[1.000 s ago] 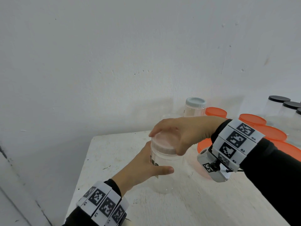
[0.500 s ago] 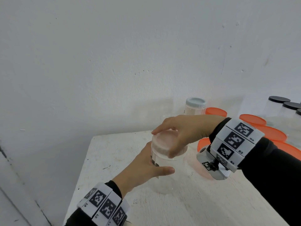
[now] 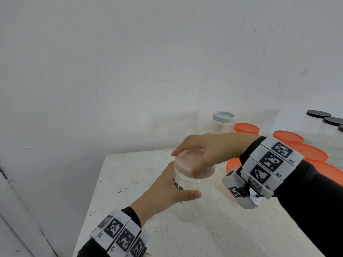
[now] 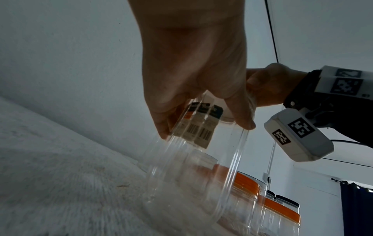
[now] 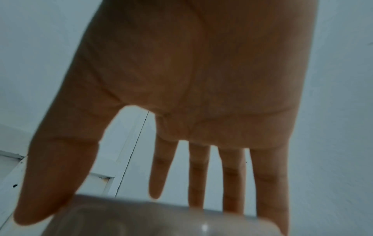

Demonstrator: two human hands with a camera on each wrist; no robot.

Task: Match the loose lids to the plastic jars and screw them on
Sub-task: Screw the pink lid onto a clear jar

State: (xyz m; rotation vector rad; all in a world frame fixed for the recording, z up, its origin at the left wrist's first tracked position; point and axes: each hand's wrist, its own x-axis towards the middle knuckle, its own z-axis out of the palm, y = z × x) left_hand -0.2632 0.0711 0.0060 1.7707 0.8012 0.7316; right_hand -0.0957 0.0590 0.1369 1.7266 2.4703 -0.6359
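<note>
Near the table's (image 3: 130, 182) left edge, your left hand (image 3: 163, 195) wraps the clear jar (image 3: 193, 197) to keep it from spinning while your right hand (image 3: 209, 151) grips the translucent lid (image 3: 187, 160) from above for turning.

Bare table (image 3: 130, 175) lies left of the held jar (image 3: 193, 197); orange-lidded jars (image 3: 308, 153) crowd its right.

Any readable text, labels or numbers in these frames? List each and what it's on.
"R4", "R3", "R2": on the right wristband, one beside each marker.
Left wristband: small codes by the markers, too blurred to read.
Label on the jar: barcode and print, too blurred to read.
Lid: no text seen.
</note>
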